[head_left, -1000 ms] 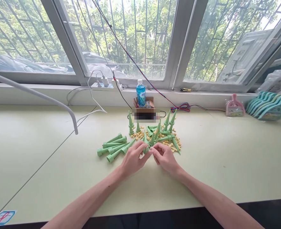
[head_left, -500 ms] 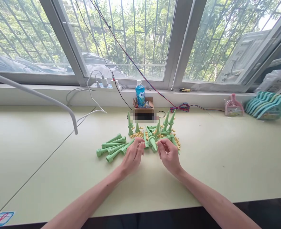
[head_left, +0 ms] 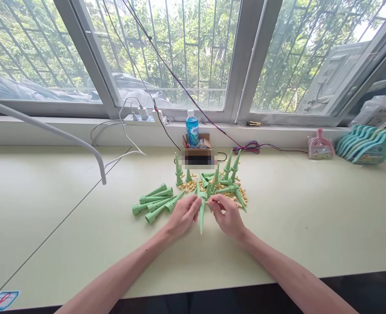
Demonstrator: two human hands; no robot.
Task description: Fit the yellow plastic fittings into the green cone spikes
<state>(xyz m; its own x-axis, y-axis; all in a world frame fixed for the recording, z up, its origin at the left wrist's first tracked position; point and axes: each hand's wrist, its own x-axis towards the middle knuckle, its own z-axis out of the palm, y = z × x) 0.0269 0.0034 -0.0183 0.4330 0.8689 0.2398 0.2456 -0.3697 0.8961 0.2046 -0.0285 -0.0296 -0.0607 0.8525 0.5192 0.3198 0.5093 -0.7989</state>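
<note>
My left hand (head_left: 183, 214) is closed on a green plastic watering spike (head_left: 201, 218), its pointed end aimed down toward me. At the spike's collar, my right hand (head_left: 226, 213) pinches a small yellow valve (head_left: 208, 201); the fingers partly hide it. Whether the valve sits in the collar I cannot tell. Beside my left hand lies a group of loose green spikes (head_left: 155, 205). Beyond both hands, more green spikes (head_left: 227, 168) stand or lie among scattered small yellow valves (head_left: 188, 186).
A blue-labelled bottle (head_left: 192, 131) stands in a small cardboard box (head_left: 197, 151) at the back. A coil of red and blue wire (head_left: 247, 147), a pink dustpan (head_left: 321, 146) and several teal plastic pieces (head_left: 364, 146) are to the right. A white curved tube (head_left: 81, 137) crosses the left.
The spike between my hands has shifted left and turned so its tip points toward me. My right hand has moved left, bringing its pinched fingers to the collar.
</note>
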